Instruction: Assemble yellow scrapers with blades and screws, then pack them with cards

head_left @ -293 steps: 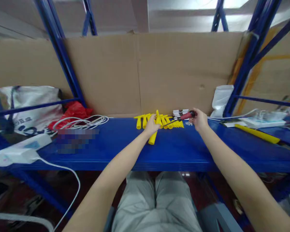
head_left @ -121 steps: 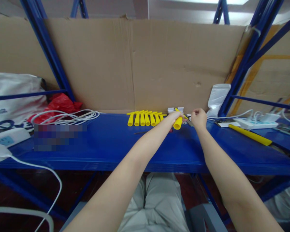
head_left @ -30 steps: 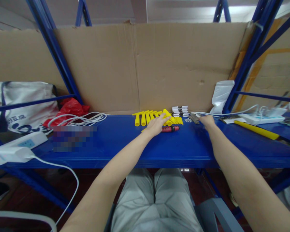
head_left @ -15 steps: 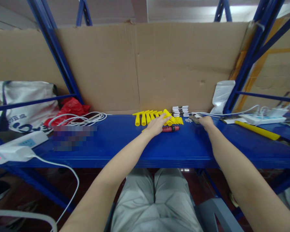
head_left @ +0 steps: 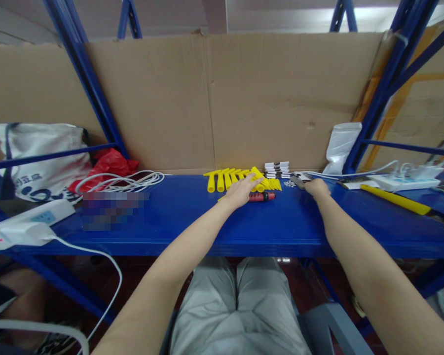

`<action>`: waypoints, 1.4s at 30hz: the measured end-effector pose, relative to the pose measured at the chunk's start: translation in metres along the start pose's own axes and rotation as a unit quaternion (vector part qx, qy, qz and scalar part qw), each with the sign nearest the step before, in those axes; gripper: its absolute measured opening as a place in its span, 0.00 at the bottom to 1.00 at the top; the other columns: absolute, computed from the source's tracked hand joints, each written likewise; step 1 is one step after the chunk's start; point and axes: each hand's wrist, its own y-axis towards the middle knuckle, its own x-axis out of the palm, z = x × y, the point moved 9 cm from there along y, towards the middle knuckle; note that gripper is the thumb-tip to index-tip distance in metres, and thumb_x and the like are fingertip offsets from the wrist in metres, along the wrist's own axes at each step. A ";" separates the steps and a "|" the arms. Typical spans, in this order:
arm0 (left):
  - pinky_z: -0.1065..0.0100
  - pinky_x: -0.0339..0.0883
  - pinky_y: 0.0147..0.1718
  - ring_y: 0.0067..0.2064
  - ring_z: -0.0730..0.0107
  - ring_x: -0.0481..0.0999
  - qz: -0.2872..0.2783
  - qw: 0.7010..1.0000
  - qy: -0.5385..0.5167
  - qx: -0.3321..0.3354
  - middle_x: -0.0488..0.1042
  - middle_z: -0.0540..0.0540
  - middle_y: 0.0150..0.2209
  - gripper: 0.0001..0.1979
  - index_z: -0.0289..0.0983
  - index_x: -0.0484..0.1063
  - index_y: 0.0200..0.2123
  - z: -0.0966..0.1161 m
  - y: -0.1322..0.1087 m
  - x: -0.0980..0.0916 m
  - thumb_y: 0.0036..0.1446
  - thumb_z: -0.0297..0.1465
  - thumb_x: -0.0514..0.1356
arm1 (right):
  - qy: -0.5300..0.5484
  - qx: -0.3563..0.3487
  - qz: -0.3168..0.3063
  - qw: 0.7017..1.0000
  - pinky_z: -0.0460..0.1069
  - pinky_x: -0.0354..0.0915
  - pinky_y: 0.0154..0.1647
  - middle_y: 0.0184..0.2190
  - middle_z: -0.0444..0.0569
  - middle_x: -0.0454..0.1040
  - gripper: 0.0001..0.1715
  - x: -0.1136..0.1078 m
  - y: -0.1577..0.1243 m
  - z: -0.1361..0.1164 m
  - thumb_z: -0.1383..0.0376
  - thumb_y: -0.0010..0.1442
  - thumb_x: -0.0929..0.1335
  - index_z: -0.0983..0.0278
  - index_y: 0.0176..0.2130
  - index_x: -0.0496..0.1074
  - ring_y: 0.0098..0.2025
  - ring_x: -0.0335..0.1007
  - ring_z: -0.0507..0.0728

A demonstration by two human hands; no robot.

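My left hand [head_left: 240,191] lies over a row of yellow T-shaped plastic pieces [head_left: 221,182], its fingers stretched toward the rightmost one [head_left: 258,176]. Whether it presses on that piece is hard to tell. Just below its fingers is a red and black tool [head_left: 262,196], partly hidden by the hand. Small flat yellow pieces [head_left: 273,184] fan out to the right. My right hand [head_left: 318,188] is closed at the near end of a grey-brown flat object [head_left: 298,181], whose kind I cannot make out. Small whitish bits [head_left: 289,184] are scattered beside it.
Behind the yellow pieces stand stacked white-and-black packs [head_left: 277,170] against a cardboard wall [head_left: 259,103]. A long yellow strip [head_left: 394,199] and a white power strip [head_left: 403,182] lie right. Left are coiled white cables [head_left: 144,181], a red bag [head_left: 113,165] and another power strip [head_left: 29,222].
Both my hands stay in nearly the same place. At the lower left, a person's leg has come into view under the table.
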 end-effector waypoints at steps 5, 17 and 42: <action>0.58 0.64 0.51 0.58 0.57 0.66 0.004 1.000 -0.008 0.021 0.54 0.45 0.65 0.32 0.49 0.54 0.63 0.006 0.000 0.000 0.58 0.20 0.48 | -0.137 0.006 0.025 0.990 0.64 0.59 0.51 0.47 0.69 0.70 0.24 -0.018 -0.027 -0.028 0.57 0.55 0.66 0.73 0.44 0.72 0.54 0.63 0.71; 0.63 0.66 0.49 0.56 0.63 0.67 0.010 0.995 -0.035 0.095 0.58 0.46 0.62 0.32 0.48 0.56 0.62 0.026 -0.002 -0.002 0.57 0.18 0.46 | -0.024 -0.435 -0.014 0.900 0.60 0.60 0.57 0.58 0.59 0.64 0.34 0.014 -0.065 -0.118 0.66 0.56 0.63 0.67 0.62 0.58 0.59 0.61 0.65; 0.65 0.55 0.60 0.64 0.72 0.58 0.014 0.993 -0.063 0.104 0.57 0.48 0.65 0.32 0.41 0.52 0.64 0.023 0.002 0.005 0.57 0.19 0.47 | -0.072 -0.550 -0.046 0.830 0.56 0.63 0.54 0.54 0.52 0.70 0.30 0.022 -0.102 -0.149 0.75 0.53 0.62 0.62 0.54 0.71 0.55 0.66 0.60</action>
